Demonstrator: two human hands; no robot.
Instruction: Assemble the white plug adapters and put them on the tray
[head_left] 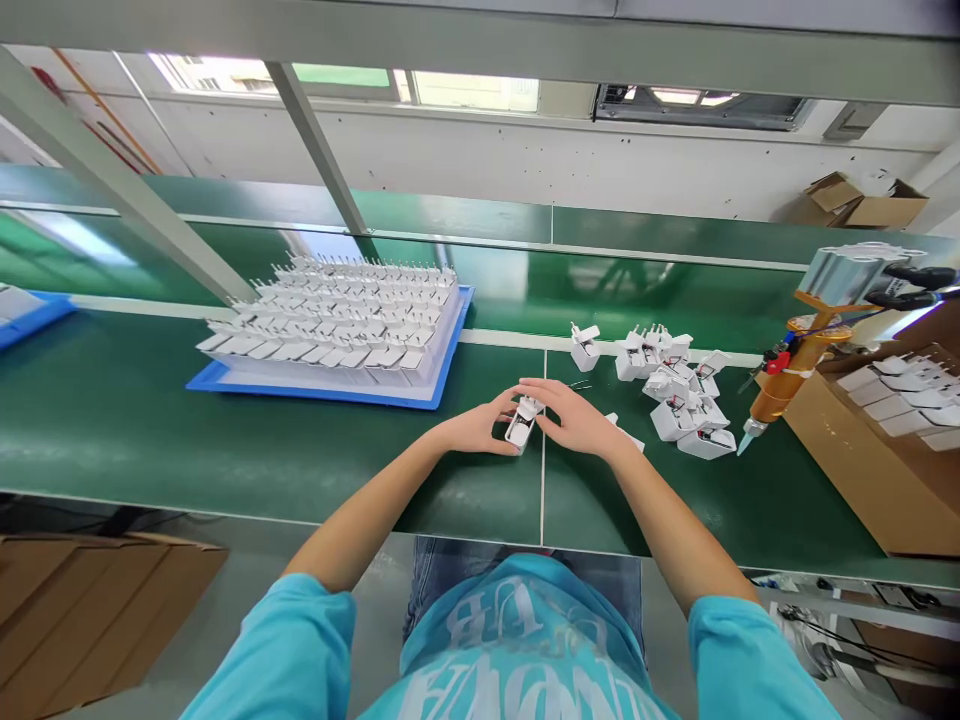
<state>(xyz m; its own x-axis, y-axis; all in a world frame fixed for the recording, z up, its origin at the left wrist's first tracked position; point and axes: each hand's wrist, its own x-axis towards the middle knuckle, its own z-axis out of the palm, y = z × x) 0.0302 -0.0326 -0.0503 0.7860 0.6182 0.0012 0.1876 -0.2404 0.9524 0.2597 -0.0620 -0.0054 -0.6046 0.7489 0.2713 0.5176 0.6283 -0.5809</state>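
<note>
Both of my hands meet over one small white charger housing [520,424] on the green bench. My left hand [480,424] grips it from the left with curled fingers. My right hand [576,418] closes on it from the right, fingers arched over its top. The housing is open, with dark parts showing inside. A loose heap of similar white housings [679,400] lies just right of my right hand.
A blue tray [330,388] stacked with rows of white housings sits at the left. A yellow glue dispenser [787,385] hangs at the right beside a cardboard box [862,470] of white parts. Another cardboard box [90,600] stands below the bench's left edge.
</note>
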